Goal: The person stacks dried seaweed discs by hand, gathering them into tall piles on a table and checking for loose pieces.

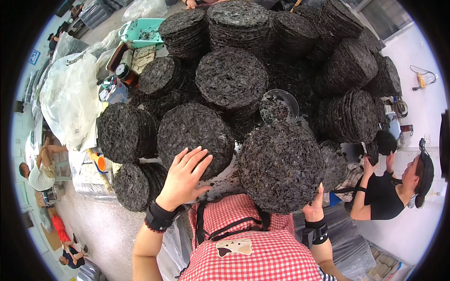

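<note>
My left hand lies open, fingers spread, on the lower edge of a round, dark dried seaweed cake topping a stack. At the lower right edge of another dried seaweed cake, my right hand grips with the thumb at the rim; its other fingers are mostly hidden behind. This cake is tilted toward me in front of my apron. Whether it is one sheet or several together, I cannot tell. Behind both hands rise several stacks of the same cakes, including one in the middle.
A clear round bowl with seaweed scraps sits among the stacks. At the back left are a teal basket, a dark jar and plastic bags. An orange tape roll lies left. A co-worker handles dark pieces at right.
</note>
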{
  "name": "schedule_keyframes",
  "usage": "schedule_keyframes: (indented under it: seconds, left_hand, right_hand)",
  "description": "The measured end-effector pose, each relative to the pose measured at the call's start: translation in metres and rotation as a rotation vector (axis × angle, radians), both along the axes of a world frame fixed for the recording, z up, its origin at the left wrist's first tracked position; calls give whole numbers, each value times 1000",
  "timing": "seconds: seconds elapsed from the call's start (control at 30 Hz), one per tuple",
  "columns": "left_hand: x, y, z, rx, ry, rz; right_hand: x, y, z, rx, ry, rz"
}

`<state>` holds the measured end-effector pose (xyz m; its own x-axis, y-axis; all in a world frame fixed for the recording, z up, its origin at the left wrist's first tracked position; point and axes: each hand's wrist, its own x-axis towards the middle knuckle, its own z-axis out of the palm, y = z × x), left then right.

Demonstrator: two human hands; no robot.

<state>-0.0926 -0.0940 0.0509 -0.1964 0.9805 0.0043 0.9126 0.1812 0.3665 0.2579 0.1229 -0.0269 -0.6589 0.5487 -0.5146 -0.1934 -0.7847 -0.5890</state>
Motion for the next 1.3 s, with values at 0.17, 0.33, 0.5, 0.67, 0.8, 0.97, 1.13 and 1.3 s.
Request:
schedule_keyframes:
  seconds: [0.17, 0.33, 0.5, 0.67, 0.8, 0.97, 1.13, 1.3]
  left_hand:
    - [16, 8, 15, 168, -44, 118]
    - [41, 15, 13, 445, -153, 269]
    - [52, 22, 13, 528, -284, 356]
    - [57, 30, 10, 551, -331, 354]
    - [60, 34, 14, 559, -348, 347]
    - [64, 37, 16, 554, -378, 334]
    - [64, 44, 20, 496, -393, 320]
    - [64, 51, 24, 460, -373, 292]
  right_hand:
    - [-18, -10, 25, -49, -89, -63]
    - [-16, -9, 19, -36, -147, -85]
    - [5, -5, 1, -83, 357, 109]
    - [13, -9, 2, -39, 527, 208]
    - [40, -20, -16, 1028, -623, 293]
    - [22, -15, 3, 233, -202, 46]
    - [12, -11, 14, -16, -76, -15]
    - [2, -13, 23, 16, -206, -49]
